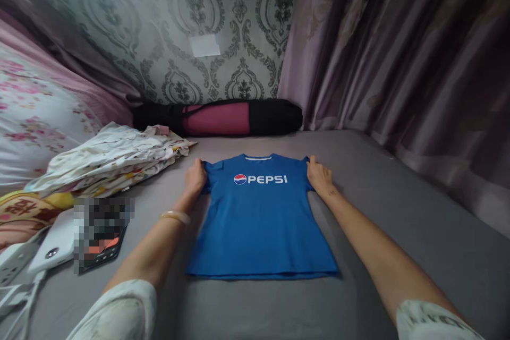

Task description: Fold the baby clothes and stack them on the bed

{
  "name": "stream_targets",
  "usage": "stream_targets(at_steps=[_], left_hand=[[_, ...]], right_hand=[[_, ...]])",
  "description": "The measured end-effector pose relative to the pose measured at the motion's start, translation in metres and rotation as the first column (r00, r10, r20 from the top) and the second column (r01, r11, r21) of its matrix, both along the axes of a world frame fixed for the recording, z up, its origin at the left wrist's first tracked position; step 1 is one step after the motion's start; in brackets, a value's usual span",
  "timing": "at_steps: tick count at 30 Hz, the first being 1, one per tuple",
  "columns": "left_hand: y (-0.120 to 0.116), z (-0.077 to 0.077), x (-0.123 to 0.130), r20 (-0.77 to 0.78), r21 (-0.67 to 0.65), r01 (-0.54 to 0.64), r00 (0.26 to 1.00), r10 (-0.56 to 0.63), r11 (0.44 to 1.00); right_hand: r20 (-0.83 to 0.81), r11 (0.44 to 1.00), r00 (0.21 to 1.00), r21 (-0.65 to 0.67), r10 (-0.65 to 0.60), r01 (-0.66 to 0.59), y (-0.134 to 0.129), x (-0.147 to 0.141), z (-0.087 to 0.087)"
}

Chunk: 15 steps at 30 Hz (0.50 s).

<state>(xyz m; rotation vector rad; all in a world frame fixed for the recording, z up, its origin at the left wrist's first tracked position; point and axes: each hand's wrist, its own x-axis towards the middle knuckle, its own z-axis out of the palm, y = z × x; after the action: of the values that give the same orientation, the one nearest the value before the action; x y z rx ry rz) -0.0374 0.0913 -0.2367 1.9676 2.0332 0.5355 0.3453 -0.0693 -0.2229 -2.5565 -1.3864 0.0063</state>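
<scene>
A blue T-shirt [258, 223] with a white PEPSI print lies spread flat on the grey bedsheet, its neck away from me and its hem towards me. My left hand [196, 176] is closed on the edge of the sleeve at the left. At the opposite sleeve, my right hand [319, 174] grips the cloth between its fingers. Both arms reach forward on either side of the shirt. The fingertips are partly hidden by the hands and the fabric.
Folded patterned cloth [119, 154] lies at the left, near a floral pillow [32, 117]. Closer to me are a phone [105, 247], a white device [59, 241] and a power strip [18, 261] with cables. A black and pink bag [223, 118] rests along the wall. Purple curtains [358, 53] hang at right.
</scene>
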Motion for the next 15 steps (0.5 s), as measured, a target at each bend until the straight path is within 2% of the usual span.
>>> stream_targets(at_steps=[2, 4, 8, 11, 13, 15], left_hand=[[-0.004, -0.004, -0.003, -0.168, 0.023, 0.064, 0.984, -0.059, 0.998], [-0.006, -0.006, -0.006, -0.247, 0.022, 0.111, 0.964, -0.103, 0.994], [-0.005, -0.005, -0.008, -0.305, -0.015, 0.105, 0.947, -0.104, 0.994], [-0.005, -0.002, -0.010, -0.308, -0.043, 0.084, 0.947, -0.093, 0.996], [-0.006, 0.003, -0.011, -0.305, -0.067, 0.058, 0.949, -0.076, 0.996], [-0.009, 0.011, -0.009, -0.333, -0.038, 0.030, 0.942, -0.041, 0.999]], right_hand=[[0.066, 0.998, 0.998, -0.064, 0.020, -0.016, -0.002, 0.003, -0.002], [0.076, 0.997, 0.997, -0.082, -0.004, 0.011, -0.002, 0.005, -0.003], [-0.005, 0.989, 0.990, -0.043, -0.142, 0.141, 0.002, 0.007, -0.005], [-0.157, 0.972, 0.960, -0.010, -0.232, 0.233, 0.003, 0.011, -0.006], [-0.295, 0.986, 0.946, 0.054, -0.132, 0.155, 0.003, 0.015, -0.005], [-0.387, 0.988, 0.920, 0.154, 0.060, 0.000, 0.003, 0.017, -0.002]])
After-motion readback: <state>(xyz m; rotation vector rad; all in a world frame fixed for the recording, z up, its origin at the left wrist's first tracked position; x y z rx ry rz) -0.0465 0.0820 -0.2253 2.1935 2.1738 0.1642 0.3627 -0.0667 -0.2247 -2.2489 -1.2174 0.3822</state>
